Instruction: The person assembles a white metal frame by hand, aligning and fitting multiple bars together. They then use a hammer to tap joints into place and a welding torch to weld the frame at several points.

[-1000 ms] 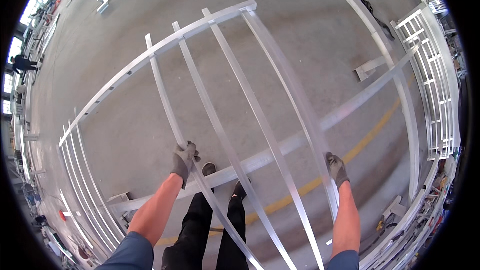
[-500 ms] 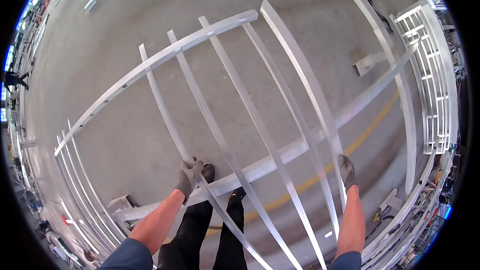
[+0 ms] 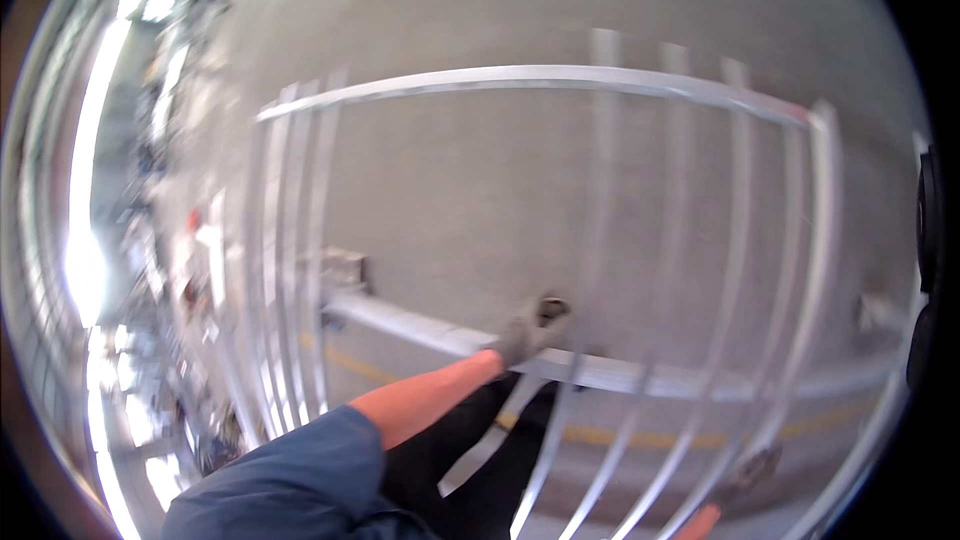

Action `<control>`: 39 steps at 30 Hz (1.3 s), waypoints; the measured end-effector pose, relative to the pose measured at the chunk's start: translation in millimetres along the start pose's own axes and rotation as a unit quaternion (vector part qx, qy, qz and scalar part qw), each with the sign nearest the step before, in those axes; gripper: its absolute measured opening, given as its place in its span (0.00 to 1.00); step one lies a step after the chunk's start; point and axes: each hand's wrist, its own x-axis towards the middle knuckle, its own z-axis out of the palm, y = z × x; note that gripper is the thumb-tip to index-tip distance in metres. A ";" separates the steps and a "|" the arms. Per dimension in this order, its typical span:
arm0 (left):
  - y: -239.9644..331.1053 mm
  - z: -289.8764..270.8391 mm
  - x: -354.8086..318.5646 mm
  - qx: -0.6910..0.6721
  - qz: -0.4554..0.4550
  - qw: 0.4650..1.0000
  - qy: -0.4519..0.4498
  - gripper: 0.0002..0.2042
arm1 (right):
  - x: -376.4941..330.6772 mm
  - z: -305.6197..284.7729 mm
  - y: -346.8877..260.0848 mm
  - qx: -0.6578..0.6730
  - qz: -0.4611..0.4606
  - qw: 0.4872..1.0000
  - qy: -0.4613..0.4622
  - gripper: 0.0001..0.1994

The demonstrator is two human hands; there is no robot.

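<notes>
A large frame of pale metal bars lies before me, its far rail [image 3: 540,77] crossing several long slats [image 3: 740,170]. My left hand [image 3: 525,335], in a grey glove, is beside the leftmost slat of the right-hand group [image 3: 600,170], above the near cross rail [image 3: 410,325]. Its fingers are smeared, so I cannot tell whether they touch or grip the slat. At the lower right, my gloved right hand [image 3: 755,470] is blurred close to the thicker outer bar [image 3: 800,350]. Its grip does not show.
Several thin slats [image 3: 295,270] stand close together at the frame's left end. A pale block [image 3: 342,268] is by the near rail there. Yellow floor tape [image 3: 600,435] runs along the near side. Blurred workshop clutter lines the far left, and another long bar [image 3: 880,420] curves along the right.
My view has swung left, so the frame sits further right and turned in the picture. The workshop's left side fills more of it. Both hands appear further right, more blurred.
</notes>
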 end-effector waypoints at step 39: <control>-36.1 -578.2 -33.9 0.332 0.121 0.885 0.304 0.31 | 430.0 469.3 -755.0 -0.120 -0.345 0.873 -0.323 0.42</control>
